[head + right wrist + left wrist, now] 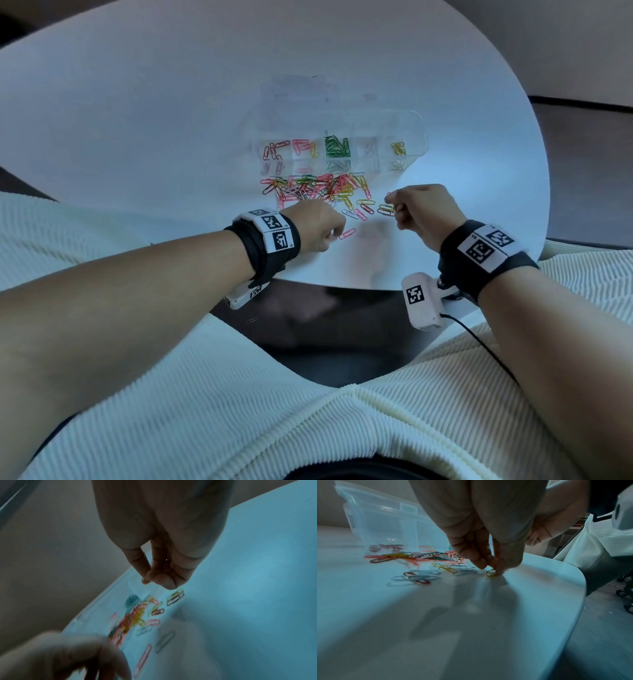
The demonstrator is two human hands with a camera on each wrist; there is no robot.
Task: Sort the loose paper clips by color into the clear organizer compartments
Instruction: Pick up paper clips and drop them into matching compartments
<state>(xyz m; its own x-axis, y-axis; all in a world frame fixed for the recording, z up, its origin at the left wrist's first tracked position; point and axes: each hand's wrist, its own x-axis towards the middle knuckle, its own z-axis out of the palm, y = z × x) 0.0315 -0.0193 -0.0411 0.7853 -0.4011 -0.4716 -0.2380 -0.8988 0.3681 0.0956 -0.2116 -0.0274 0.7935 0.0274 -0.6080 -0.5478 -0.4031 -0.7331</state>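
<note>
Both hands work the near edge of the loose pile point(318, 190), fingers pointed down — a fingertip pinch suits thin wire lying flat on the table point(137, 120).

Left hand point(317, 226): fingers bunched, tips on the surface. The left wrist view shows thumb and fingertips closing on a yellow clip point(490, 573) at the table; it looks pinched but not lifted. A pink clip point(347, 233) lies just beside that hand.

Right hand point(423, 210): fingers curled in, thumb against forefinger. The right wrist view shows a small yellow glint at the tips, so I judge it holds 1 yellow clip, mostly hidden. It hovers above a small stack of yellow and dark clips point(386, 209).

Organizer point(416, 120) sits just behind the pile — short carry. Filled so far: red/orange at left, pink next, a dense green batch point(337, 147) in the middle, a few yellow point(398, 149) at right.

Clips are slim, coated wire loops, tangled and overlapping in the pile. Most are unsorted — task looks early-to-mid.
</note>
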